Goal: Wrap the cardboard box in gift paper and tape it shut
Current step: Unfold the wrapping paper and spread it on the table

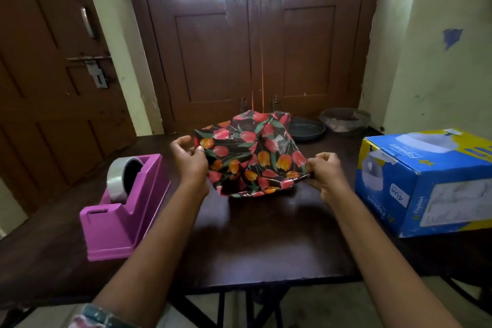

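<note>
A crumpled sheet of black gift paper (249,153) with red and orange tulips is held above the middle of the dark table (266,242). My left hand (190,160) pinches its left edge. My right hand (327,173) pinches its near right corner. The paper sags between them and bits of clear tape shine on it. A blue and yellow cardboard box (426,181) stands on the table to the right, apart from the paper. A pink tape dispenser (125,208) with a roll of clear tape stands at the left.
A dark round dish (307,129) and a grey bowl (344,120) sit at the table's far edge. Brown wooden doors stand behind the table. A pale wall rises at the right.
</note>
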Available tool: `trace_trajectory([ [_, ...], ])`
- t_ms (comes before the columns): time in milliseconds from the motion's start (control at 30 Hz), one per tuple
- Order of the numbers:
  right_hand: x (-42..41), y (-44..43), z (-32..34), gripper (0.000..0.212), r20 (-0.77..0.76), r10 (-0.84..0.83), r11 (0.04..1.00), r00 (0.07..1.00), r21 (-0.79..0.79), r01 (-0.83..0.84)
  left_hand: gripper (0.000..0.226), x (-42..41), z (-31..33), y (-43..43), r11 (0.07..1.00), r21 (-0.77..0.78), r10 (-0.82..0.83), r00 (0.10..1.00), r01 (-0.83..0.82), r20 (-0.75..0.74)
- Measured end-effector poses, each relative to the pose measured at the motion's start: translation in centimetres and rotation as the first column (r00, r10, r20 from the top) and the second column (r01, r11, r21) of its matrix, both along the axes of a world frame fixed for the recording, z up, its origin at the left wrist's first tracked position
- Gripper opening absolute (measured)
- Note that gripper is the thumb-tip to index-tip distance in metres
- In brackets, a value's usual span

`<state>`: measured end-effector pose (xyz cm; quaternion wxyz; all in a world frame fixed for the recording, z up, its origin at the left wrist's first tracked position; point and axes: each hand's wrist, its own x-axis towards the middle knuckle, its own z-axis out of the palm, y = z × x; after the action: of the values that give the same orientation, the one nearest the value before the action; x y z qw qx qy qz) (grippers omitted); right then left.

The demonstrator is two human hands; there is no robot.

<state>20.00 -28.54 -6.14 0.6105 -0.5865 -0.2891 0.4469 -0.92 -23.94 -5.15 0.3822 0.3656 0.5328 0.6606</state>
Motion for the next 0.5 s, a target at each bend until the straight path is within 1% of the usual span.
trace_trajectory([
  [67,0.1,-0.2,0.6,0.027,0.051,0.087,0.996,0.995,-0.021,-0.086,0.047,0.0,0.1,-0.4,0.991,0.054,-0.119,0.992,0.121,-0.038],
  [100,0.2,-0.3,1.0,0.026,0.058,0.138,0.990,0.989,-0.021,-0.137,0.052,-0.1,0.1,-0.4,0.983,0.075,-0.161,0.984,0.166,-0.077],
  [200,0.4,-0.2,1.9,0.014,0.082,0.294,0.956,0.952,-0.033,-0.292,0.055,-0.5,0.7,-0.7,0.961,0.141,-0.204,0.955,0.237,-0.216],
  [233,0.5,-0.1,2.3,0.015,0.094,0.325,0.945,0.941,-0.049,-0.322,0.054,-0.5,0.9,-0.8,0.951,0.166,-0.210,0.938,0.261,-0.275],
  [300,0.6,0.4,2.9,0.033,0.134,0.362,0.932,0.923,-0.076,-0.354,0.048,-0.5,1.4,-1.2,0.933,0.195,-0.208,0.895,0.302,-0.394],
  [367,0.6,1.0,3.7,0.050,0.176,0.347,0.938,0.921,-0.085,-0.337,0.041,-0.4,1.7,-1.5,0.917,0.230,-0.178,0.850,0.326,-0.496],
  [400,0.6,1.1,4.1,0.053,0.193,0.334,0.942,0.922,-0.089,-0.323,0.037,-0.4,1.9,-1.5,0.911,0.229,-0.175,0.825,0.342,-0.537],
  [433,0.5,1.1,4.5,0.052,0.202,0.325,0.945,0.924,-0.093,-0.312,0.033,-0.5,2.0,-1.4,0.906,0.208,-0.191,0.794,0.369,-0.577],
  [467,0.5,1.0,4.9,0.048,0.235,0.323,0.946,0.917,-0.095,-0.309,0.029,-0.7,2.2,-1.4,0.906,0.155,-0.219,0.751,0.393,-0.623],
  [500,0.5,1.2,5.1,0.040,0.313,0.326,0.945,0.892,-0.110,-0.307,0.023,-0.8,2.4,-1.3,0.905,0.089,-0.259,0.706,0.416,-0.659],
])
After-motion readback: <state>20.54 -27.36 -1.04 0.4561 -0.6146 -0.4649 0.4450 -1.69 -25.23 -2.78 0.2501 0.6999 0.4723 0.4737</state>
